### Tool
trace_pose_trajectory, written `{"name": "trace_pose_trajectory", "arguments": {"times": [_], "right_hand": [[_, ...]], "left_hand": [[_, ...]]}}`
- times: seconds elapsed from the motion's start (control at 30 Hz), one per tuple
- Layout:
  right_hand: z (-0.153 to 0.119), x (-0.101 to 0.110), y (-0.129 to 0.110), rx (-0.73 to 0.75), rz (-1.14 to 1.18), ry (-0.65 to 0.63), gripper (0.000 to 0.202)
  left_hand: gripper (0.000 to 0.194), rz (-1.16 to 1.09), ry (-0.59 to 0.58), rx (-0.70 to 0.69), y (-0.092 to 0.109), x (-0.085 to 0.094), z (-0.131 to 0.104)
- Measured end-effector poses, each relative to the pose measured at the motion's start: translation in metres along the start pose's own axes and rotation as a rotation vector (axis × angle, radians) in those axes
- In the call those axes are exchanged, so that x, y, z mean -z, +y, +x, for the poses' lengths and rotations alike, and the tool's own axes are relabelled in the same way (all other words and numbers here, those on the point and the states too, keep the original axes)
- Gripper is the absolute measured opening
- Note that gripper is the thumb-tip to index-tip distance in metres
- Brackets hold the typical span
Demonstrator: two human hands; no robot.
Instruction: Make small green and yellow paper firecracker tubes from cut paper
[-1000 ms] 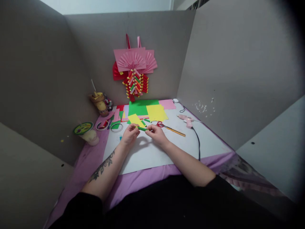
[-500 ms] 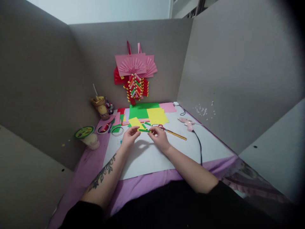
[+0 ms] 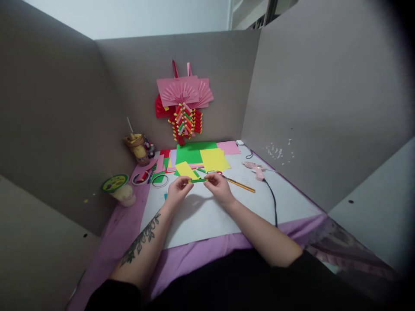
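Observation:
Between my two hands is a thin green paper tube (image 3: pixel 198 181) with yellow at its ends, held level above the white sheet (image 3: pixel 207 216). My left hand (image 3: pixel 179 190) pinches its left end, and my right hand (image 3: pixel 218 188) pinches the right end. Just beyond my fingers lie another green paper tube (image 3: pixel 201 170) and a piece of yellow paper (image 3: pixel 185 169). Scissors with red handles (image 3: pixel 220 173) lie behind my right hand, partly hidden by it. A yellow utility knife (image 3: pixel 242 186) rests to the right.
A pink glue gun (image 3: pixel 256 169) with a black cord (image 3: pixel 274 201) lies at the right. Green paper (image 3: pixel 194 152) and yellow paper (image 3: pixel 215 160) lie at the back. Tape rolls (image 3: pixel 160 181) and a lidded cup (image 3: pixel 121 190) stand left. Paper firecracker decorations (image 3: pixel 184 116) hang on the grey panel (image 3: pixel 223 56).
Both hands still hold the green tube by its ends. The view has shifted slightly, so everything sits a little lower in the picture.

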State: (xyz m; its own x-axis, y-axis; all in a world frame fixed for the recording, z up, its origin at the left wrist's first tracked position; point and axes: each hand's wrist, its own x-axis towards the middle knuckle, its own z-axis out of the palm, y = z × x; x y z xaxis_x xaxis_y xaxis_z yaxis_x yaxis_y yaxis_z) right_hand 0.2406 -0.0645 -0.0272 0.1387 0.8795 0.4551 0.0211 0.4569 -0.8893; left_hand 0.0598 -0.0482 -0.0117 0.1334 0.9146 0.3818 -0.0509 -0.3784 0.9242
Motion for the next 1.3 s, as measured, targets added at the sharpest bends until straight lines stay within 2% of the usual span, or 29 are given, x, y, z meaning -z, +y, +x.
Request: {"name": "trace_pose_trajectory", "arguments": {"times": [0.2,0.53,1.0,1.2,1.3], "right_hand": [[-0.001,-0.001,-0.004,-0.022,0.031,-0.038,0.022],[-0.002,-0.003,-0.003,-0.043,0.028,-0.084,0.023],[-0.005,-0.002,-0.005,0.006,-0.102,-0.141,0.014],[-0.006,-0.002,-0.001,-0.007,-0.045,-0.164,0.012],[-0.007,-0.003,0.0,-0.03,0.037,-0.158,0.02]], "left_hand": [[0.018,0.078,-0.021,-0.038,0.002,0.001,-0.001],[0.019,0.056,-0.037,-0.015,-0.008,-0.001,0.0],[0.016,0.121,-0.066,-0.017,0.002,-0.006,-0.004],[0.018,0.14,-0.069,-0.022,0.0,-0.005,-0.003],[0.019,0.191,-0.097,-0.025,0.0,-0.005,-0.003]]}}
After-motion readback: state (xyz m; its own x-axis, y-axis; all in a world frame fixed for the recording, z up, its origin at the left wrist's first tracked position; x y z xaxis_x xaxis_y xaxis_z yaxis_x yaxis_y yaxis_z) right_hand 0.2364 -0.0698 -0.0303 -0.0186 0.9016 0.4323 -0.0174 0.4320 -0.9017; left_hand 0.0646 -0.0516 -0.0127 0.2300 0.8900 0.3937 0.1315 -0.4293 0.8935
